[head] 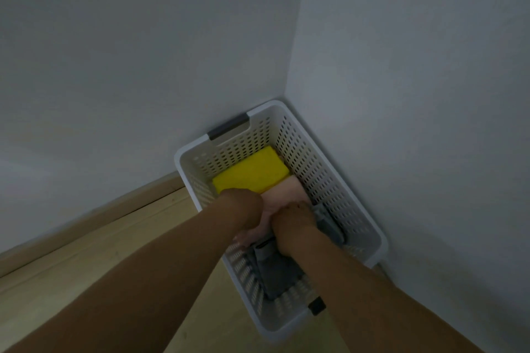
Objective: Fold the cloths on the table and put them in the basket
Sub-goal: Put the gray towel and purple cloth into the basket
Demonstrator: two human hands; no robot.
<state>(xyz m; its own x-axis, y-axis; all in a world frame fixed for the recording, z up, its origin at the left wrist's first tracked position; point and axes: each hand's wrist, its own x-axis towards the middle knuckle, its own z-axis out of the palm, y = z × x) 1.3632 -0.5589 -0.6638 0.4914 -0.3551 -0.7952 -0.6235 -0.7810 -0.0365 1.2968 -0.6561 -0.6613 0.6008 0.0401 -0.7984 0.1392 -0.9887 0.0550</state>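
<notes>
So we're looking down at the white perforated basket (321,163), which sits on the wooden floor (86,261) tucked right into the corner of the grey walls (114,51). Both our arms reach down into it. At the far end of the basket there's a folded yellow cloth (252,172), and just nearer than that a pale pink cloth (286,190) lying flat. At the near end of the basket is a grey cloth (275,269). Our left hand (243,209) is down on the pink cloth by the yellow one's edge, and our right hand (292,218) is beside it, up against the grey cloth. We honestly can't tell whether either grip is closed on fabric or just pressing; the fingers are mostly hidden.
</notes>
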